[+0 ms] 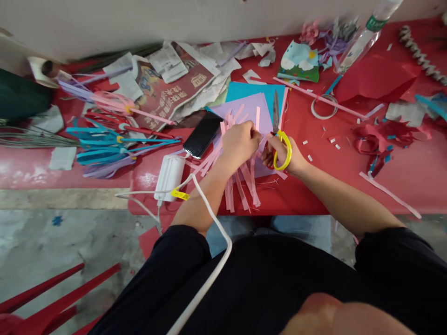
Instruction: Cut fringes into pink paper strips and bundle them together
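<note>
Yellow-and-red-handled scissors (283,153) are in my right hand (295,158), their blades closed together and pointing away from me. My left hand (240,142) is closed, with its fingertips pinched together close to the scissors. What it pinches is hidden under the fingers. Pink paper strips (249,181) fan out beneath and around my left hand. They lie over a lilac paper sheet (260,104), which rests on a blue sheet (240,90).
A black phone (203,135) and white power bank (170,177) with a cable lie left. Beyond are blue paper-strip shapes (99,144) and newspaper (167,88). To the right are a tape roll (324,107), paper scraps (373,139) and a plastic bottle (363,42).
</note>
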